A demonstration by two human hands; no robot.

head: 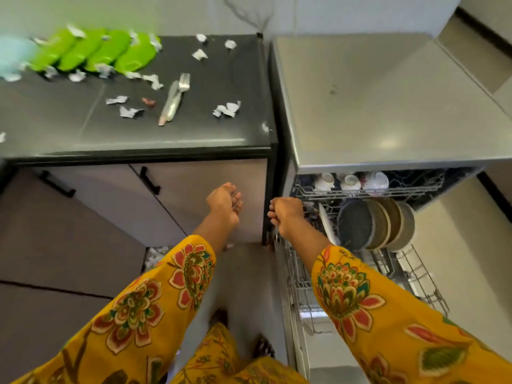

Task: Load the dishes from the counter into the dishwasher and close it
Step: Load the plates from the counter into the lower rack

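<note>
The dishwasher (388, 106) stands open with its lower rack (415, 273) pulled out, holding several upright plates (379, 223). White cups (350, 182) sit in the upper rack. My right hand (285, 214) is curled at the rack's left front corner and seems to grip a thin utensil pointing down. My left hand (224, 203) hovers beside it in front of the cabinet, fingers curled round thin metal cutlery. On the dark counter (55, 120) lie several green plates (97, 51) and a fork with other cutlery (176, 98).
Crumpled paper scraps (227, 109) are scattered over the counter, and a blurred pale blue item (11, 56) sits at its far left. The dishwasher door (304, 356) hangs open low on the right. More scraps lie on the floor (155, 254).
</note>
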